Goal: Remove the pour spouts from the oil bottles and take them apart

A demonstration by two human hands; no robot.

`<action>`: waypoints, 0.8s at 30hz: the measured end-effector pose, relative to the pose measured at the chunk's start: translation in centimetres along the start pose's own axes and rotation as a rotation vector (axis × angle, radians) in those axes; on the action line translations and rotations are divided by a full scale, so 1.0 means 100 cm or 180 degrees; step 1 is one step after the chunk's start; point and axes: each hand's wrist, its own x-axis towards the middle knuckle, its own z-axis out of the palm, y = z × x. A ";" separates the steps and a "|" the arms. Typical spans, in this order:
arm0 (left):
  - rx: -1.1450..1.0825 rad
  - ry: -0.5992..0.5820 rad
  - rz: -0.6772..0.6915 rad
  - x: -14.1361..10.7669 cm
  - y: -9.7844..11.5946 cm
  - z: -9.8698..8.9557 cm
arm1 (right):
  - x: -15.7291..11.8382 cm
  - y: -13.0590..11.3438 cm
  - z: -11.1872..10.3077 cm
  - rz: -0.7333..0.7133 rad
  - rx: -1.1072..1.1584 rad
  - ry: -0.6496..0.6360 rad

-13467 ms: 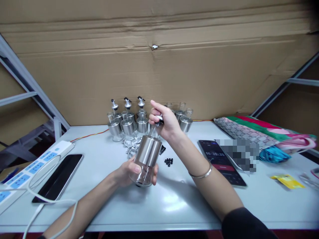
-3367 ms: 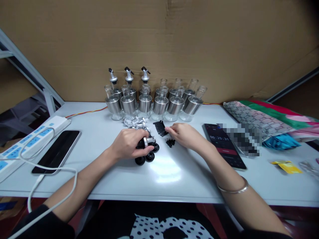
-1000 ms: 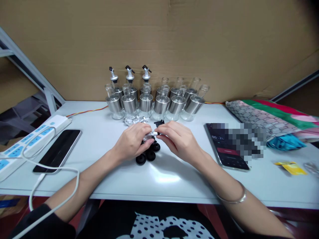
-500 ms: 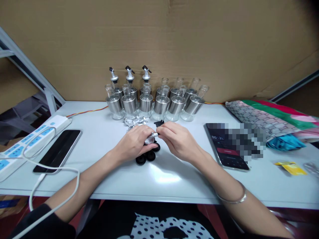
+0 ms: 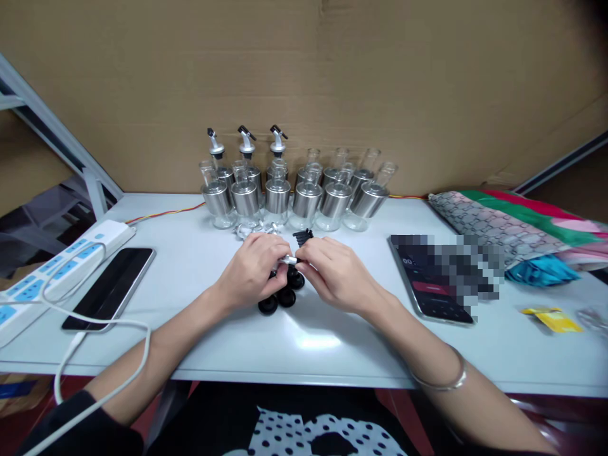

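The person wears a black sleeve (image 5: 85, 424) on the left arm and a plain, silvery bangle (image 5: 441, 383) round the right forearm. Below, black clothing (image 5: 213, 411) carries a white panel (image 5: 280, 430) with black dots. The fingers are bare.

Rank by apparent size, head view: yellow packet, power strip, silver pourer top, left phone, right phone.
1. Power strip, cut off by the frame edge
2. Left phone and right phone: too alike to rank
3. Yellow packet
4. Silver pourer top, partly hidden by fingers; visible part smallest
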 end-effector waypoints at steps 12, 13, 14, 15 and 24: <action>-0.0312 -0.0083 0.0100 -0.003 0.003 0.004 | -0.001 -0.003 0.007 0.0190 0.0052 -0.0147; -0.0389 -0.0131 0.0069 -0.003 0.004 0.004 | -0.001 -0.003 0.007 0.0223 0.0059 -0.0145; -0.0468 -0.0187 0.0027 -0.004 0.004 0.004 | -0.001 -0.004 0.008 0.0263 0.0067 -0.0140; -0.0540 -0.0239 -0.0020 -0.004 0.004 0.004 | -0.001 -0.004 0.008 0.0307 0.0074 -0.0137; -0.0691 -0.0215 -0.0104 -0.005 0.006 0.004 | -0.003 -0.013 0.015 0.0662 0.0108 -0.0090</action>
